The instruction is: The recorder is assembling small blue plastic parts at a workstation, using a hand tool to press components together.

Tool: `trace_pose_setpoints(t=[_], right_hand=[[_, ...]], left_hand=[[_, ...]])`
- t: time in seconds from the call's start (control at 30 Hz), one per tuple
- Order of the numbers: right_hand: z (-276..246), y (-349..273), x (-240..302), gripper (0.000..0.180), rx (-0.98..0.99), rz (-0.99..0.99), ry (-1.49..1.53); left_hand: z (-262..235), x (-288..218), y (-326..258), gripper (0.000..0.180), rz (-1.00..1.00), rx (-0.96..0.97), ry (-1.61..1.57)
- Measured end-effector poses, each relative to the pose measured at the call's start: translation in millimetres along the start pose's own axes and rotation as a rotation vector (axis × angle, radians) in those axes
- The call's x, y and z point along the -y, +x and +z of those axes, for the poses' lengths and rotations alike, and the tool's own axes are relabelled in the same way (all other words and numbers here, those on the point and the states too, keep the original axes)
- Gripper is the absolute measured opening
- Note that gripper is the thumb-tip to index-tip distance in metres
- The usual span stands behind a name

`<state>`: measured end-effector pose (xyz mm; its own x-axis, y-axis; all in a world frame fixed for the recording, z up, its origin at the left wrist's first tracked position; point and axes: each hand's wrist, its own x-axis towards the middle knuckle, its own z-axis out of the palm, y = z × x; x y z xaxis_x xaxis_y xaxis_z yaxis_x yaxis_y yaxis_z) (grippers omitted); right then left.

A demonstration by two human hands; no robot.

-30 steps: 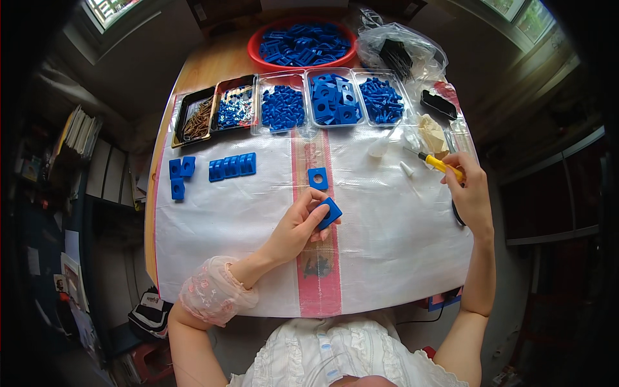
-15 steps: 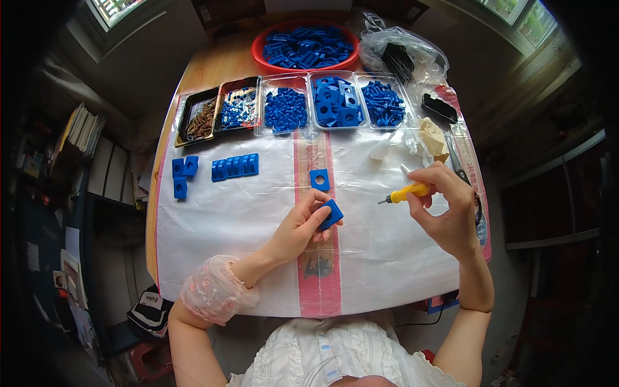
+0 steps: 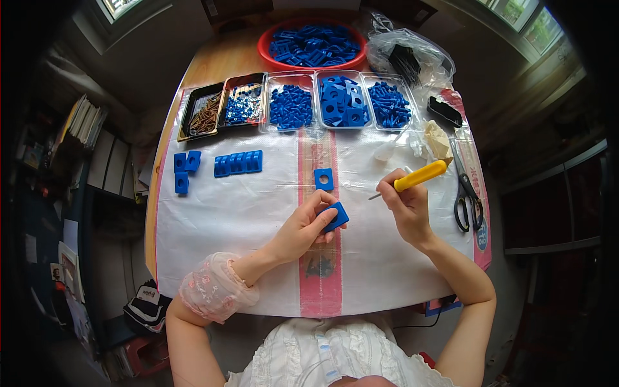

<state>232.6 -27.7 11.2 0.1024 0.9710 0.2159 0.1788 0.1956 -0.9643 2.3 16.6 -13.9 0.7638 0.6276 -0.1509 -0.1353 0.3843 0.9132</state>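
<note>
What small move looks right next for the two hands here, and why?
Probably bring the screwdriver tip down to the blue block. The right hand holds it with the tip aimed left, short of the block, which the left hand pins on the sheet.

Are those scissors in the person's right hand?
No: the right hand holds a yellow-handled screwdriver, while the scissors lie on the table to its right.

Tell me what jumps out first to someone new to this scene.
The left hand grips a blue square block at the table's middle, while the right hand holds a yellow-handled screwdriver beside it. Behind them, a red bowl brims with blue parts.
</note>
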Motion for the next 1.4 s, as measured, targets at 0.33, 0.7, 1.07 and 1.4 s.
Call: trace_pose_setpoints(t=[0.33, 0.7, 1.07, 1.4], right_hand=[[33, -23, -31, 0.014, -0.034, 0.007, 0.421], [35, -23, -29, 0.010, 0.110, -0.102, 0.247], [34, -23, -28, 0.012, 0.135, -0.072, 0.220], [38, -22, -30, 0.012, 0.131, -0.074, 0.269]], left_hand=[[2, -4, -2, 0.019, -0.051, 0.013, 0.064], [4, -5, -2, 0.020, -0.044, -0.013, 0.217], [6, -8, -3, 0.018, -0.056, -0.040, 0.274], [4, -8, -3, 0.018, -0.059, 0.018, 0.275]])
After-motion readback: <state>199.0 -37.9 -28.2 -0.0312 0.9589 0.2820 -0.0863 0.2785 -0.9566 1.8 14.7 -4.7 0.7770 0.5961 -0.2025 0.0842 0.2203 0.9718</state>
